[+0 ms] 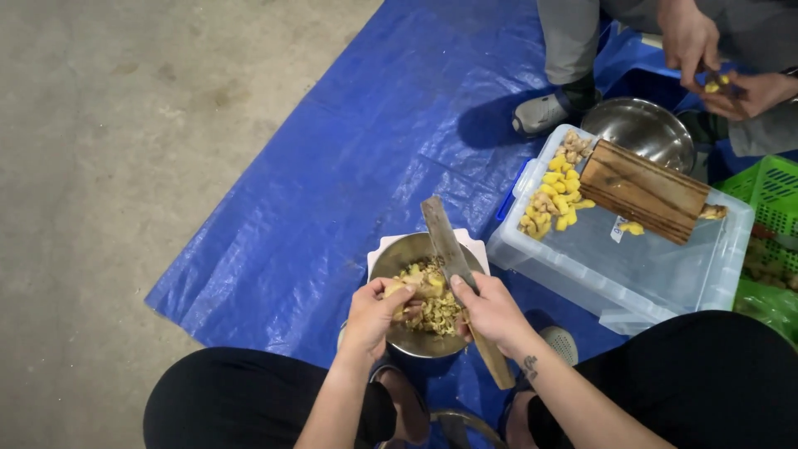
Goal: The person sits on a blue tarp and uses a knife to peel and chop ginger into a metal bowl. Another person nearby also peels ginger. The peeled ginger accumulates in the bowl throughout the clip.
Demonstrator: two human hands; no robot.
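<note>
Ginger piece (397, 290) pinched in left hand (374, 316), knife (453, 258) gripped by right hand (490, 312), over peel-filled, probably steel bowl (391, 262).

Concrete floor (125, 166) under a blue tarp (349, 158)
On the tarp rest a clear plastic bin (632, 274), a green crate (773, 195) and a steel bowl (644, 129).

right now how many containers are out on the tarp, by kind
metal bowls: 2, one below the person's hands and one by the co-worker
clear plastic tubs: 1, with a wooden board laid across it
green plastic crates: 1, at the right edge
total: 4
</note>
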